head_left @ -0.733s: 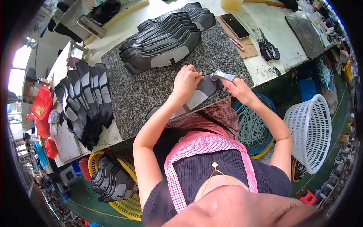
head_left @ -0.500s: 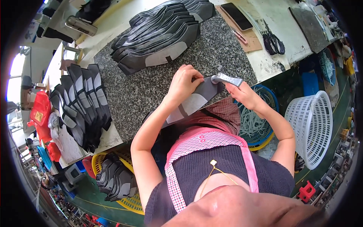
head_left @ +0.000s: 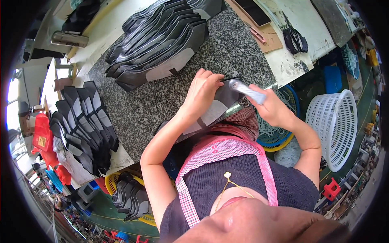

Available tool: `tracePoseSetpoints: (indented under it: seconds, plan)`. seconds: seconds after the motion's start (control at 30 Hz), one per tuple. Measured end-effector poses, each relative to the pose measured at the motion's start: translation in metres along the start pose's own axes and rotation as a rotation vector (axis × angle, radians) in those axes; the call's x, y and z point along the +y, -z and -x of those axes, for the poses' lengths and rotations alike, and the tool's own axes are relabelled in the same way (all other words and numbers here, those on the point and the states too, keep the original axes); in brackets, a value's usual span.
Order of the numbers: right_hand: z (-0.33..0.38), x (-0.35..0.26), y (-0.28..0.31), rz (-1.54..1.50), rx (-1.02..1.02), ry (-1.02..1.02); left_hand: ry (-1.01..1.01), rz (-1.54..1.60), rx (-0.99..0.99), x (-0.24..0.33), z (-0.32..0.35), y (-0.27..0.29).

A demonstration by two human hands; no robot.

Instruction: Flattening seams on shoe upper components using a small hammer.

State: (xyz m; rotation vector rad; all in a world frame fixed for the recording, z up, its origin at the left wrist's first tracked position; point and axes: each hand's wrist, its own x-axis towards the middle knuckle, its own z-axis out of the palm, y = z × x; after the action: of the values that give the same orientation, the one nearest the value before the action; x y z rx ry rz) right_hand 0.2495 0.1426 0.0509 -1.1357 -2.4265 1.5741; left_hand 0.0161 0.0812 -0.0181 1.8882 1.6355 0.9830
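A dark grey flat piece with a light grey patch (head_left: 212, 111), like a shoe-upper part, lies along the near edge of the speckled stone slab (head_left: 131, 105). My left hand (head_left: 201, 92) is closed at its far edge, thumb and fingertips pinched together there. In my right hand (head_left: 275, 108) is a metal hammer (head_left: 252, 93), gripped near its head and slightly smeared by motion. The rounded hammer end is at the piece's right part, just right of my left fingers; whether it touches is unclear. My left hand and forearm hide some of the piece.
A stack of similar dark pieces (head_left: 162, 50) covers the slab's far side; more pieces (head_left: 83, 125) lie fanned at left. A phone (head_left: 254, 12), pink cutter (head_left: 258, 35) and black-handled scissors (head_left: 295, 39) sit at far right. Below right stands a white basket (head_left: 333, 129).
My right hand has moved slightly right and nearer me, and the hammer's handle slants more. My left hand stays at the piece's edge. The whole view has shifted a little.
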Motion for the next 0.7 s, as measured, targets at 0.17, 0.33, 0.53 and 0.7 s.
tracePoseSetpoints:
  seconds: [0.17, 0.33, 0.53, 0.7]
  plan:
    - [-0.008, 0.006, -0.004, -0.050, -0.026, 0.064, 0.078, 0.000, -0.088, -0.004, -0.006, 0.005]
    - [-0.014, 0.004, 0.008, -0.088, -0.074, -0.048, -0.020, 0.029, -0.081, -0.009, -0.007, 0.009]
    - [-0.026, -0.007, 0.009, -0.021, 0.145, 0.131, -0.319, -0.265, -0.088, -0.003, -0.003, 0.010]
    - [-0.032, -0.005, 0.020, 0.072, 0.012, 0.038, -0.438, -0.470, -0.141, -0.001, -0.001, 0.011]
